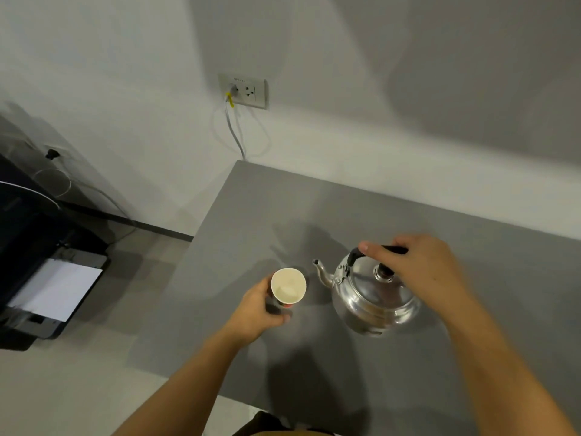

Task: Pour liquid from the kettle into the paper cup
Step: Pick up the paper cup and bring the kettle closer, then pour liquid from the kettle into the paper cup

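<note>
Mid-frame, the left hand point(257, 309) grips the cup point(288, 286); the right hand point(418, 265) grips the kettle point(374, 297) handle. A fast tip might splash; maybe the lid slips.

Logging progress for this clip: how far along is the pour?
Done: left hand grips the white paper cup; right hand is on the black handle of the shiny metal kettle. In hand: kettle upright, spout facing the cup, no stream visible. Left: tilting, pouring, then setting down on the grey table.
</note>
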